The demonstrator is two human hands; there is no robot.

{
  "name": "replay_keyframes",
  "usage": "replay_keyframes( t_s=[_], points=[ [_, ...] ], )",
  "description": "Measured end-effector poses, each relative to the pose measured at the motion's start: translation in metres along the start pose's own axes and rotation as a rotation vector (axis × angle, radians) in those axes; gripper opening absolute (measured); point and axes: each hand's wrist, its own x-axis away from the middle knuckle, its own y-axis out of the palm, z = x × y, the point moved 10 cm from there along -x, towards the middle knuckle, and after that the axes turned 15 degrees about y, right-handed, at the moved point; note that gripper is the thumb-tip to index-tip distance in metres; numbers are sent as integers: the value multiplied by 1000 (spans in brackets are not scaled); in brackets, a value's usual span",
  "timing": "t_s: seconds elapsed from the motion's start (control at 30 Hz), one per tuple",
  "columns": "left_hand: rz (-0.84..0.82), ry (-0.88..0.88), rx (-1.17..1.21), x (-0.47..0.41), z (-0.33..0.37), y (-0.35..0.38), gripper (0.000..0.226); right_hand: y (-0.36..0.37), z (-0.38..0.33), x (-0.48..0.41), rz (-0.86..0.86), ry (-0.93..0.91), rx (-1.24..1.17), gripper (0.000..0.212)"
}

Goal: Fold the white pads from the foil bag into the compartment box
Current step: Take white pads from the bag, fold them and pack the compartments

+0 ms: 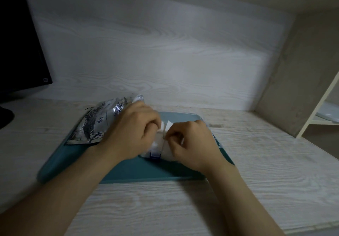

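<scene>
A pale wood-grain surface runs along a matching wall, with a dark monitor at 9 o'clock and a shelf at 3 o'clock. On a teal tray, a person folds a white pad above a clear box, which is mostly hidden under both hands and shows only its blue latch. The foil bag lies at 10 o'clock of the box, touching the back of the left hand.

The pad is soft and held only at its edges. It could spring open or slip free before it reaches a compartment. Because the hands cover the dividers, it could also land across one.

The left fingers are curled tight and appear to pinch the pad's left edge. The fingers of the right hand are bent inward and pinch its right edge. Blur hides the exact contact.
</scene>
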Motion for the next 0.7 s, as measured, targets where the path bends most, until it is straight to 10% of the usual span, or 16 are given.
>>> replay_keyframes(
  t_s=[0.17,0.37,0.7],
  points=[
    [243,-281,-271,18,-43,-35,31,-19,2,-5,160,64,-161,22],
    [59,-803,-49,62,-107,-16,96,1,-26,-36,106,36,-104,32],
    [193,-918,55,79,-118,-18,46,72,-47,-108,-96,153,-61,31]
  ],
)
